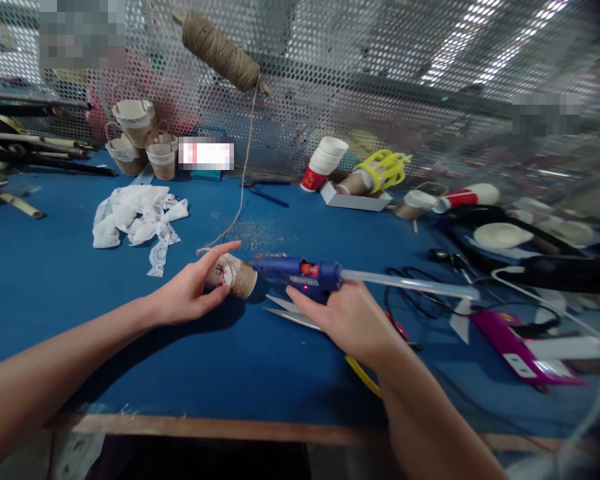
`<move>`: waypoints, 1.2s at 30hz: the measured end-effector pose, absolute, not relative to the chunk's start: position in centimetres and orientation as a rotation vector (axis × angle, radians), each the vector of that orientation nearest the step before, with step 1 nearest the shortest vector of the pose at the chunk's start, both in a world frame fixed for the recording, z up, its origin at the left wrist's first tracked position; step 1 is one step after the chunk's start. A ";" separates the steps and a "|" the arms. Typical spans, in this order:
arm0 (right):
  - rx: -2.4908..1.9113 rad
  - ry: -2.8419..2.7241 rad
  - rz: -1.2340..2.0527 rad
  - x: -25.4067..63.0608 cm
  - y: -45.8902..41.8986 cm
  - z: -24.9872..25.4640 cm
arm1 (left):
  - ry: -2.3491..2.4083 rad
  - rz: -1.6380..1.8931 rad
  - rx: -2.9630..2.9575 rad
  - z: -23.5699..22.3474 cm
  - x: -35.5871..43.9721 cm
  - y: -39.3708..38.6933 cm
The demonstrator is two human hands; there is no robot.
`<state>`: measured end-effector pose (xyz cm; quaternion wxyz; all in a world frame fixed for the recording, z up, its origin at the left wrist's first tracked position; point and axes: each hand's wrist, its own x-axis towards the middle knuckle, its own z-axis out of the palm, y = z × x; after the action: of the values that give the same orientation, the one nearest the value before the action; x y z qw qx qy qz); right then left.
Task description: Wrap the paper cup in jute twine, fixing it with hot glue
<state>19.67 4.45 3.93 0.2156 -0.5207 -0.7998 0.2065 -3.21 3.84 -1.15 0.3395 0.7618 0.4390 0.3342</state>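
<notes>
My left hand (193, 288) grips a paper cup (244, 280) lying on its side, partly wrapped in jute twine. Its bare part is white with a dark red print. A strand of twine (241, 200) runs from the cup area up to a spool (220, 53) hung on the mesh. In my right hand (357, 320) is a blue hot glue gun (285, 268), its nozzle at the wrapped end of the cup; whether it touches I cannot tell. A clear glue stick (410, 283) sticks out behind. Scissors (297, 315) lie under my right hand, partly hidden.
White lace (135, 213) lies left on the blue table (220, 373). Twine-covered baskets (133, 127), stacked paper cups (325, 163) and pliers (270, 193) are at the back. Black cables (420, 293) and a purple power strip (520, 350) occupy the right.
</notes>
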 end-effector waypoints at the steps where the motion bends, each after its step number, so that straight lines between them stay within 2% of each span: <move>1: -1.495 -2.162 0.638 19.7 4.7 4.1 | 1.160 0.854 1.987 -1.1 -3.2 3.8; 5: -1.505 -1.914 1.023 20.3 6.1 4.1 | 1.212 0.827 1.991 -1.0 -3.1 3.8; 7: -1.462 -1.722 1.085 20.8 7.1 3.7 | 1.211 0.823 1.990 -0.9 -3.0 3.8; 10: -1.564 -1.551 0.960 21.4 9.1 2.6 | 1.198 0.834 1.989 -0.9 -3.0 3.7; 21: -1.826 -1.723 0.796 20.8 12.3 -0.5 | 1.112 0.858 2.035 -0.4 -2.5 3.0; 26: -1.862 -1.794 0.460 20.3 11.5 1.1 | 1.110 0.857 2.046 0.1 -2.3 2.7; 29: -1.678 -1.921 0.359 18.3 8.9 3.1 | 1.105 0.849 2.048 -0.1 -2.2 2.6; 32: -1.211 -2.224 0.604 15.4 6.0 4.4 | 1.053 0.860 2.030 -0.6 -2.2 2.8; 36: -1.100 -2.238 0.532 13.1 4.4 4.6 | 0.975 0.931 2.007 -1.0 -2.2 2.9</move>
<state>13.12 4.38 4.57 0.2918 -0.4127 -0.8395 0.1998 -2.23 2.92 -1.04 0.3540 0.7765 0.3771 0.3600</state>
